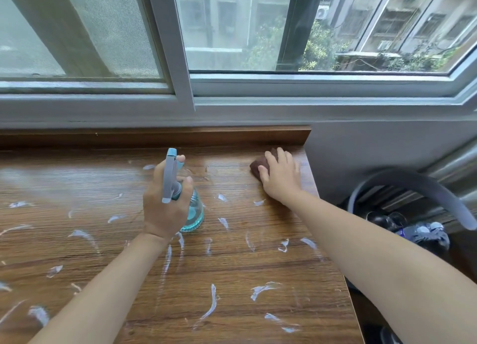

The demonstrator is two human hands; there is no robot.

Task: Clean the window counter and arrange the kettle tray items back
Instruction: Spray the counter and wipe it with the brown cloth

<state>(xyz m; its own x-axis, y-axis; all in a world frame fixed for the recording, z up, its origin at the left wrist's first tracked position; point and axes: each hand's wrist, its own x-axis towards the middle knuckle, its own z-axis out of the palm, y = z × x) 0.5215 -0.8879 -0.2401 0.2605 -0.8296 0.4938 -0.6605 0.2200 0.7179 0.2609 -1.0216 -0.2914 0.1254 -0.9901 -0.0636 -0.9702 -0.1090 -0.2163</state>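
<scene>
Gripping the spray bottle point(192, 209) upright in the left hand point(165, 204), fingers curled round the neck, one on the trigger, nozzle aimed toward the window point(232, 34), ready to wet more wood. Pressing a brown cloth point(260, 165) flat under the right hand point(281, 178), fingers spread to push it across the far right corner of the counter point(232, 266). White smears point(211, 302) scattered everywhere, so wiping barely begun, by the look of it. No kettle or tray in view; presumably set aside to free the surface.
</scene>
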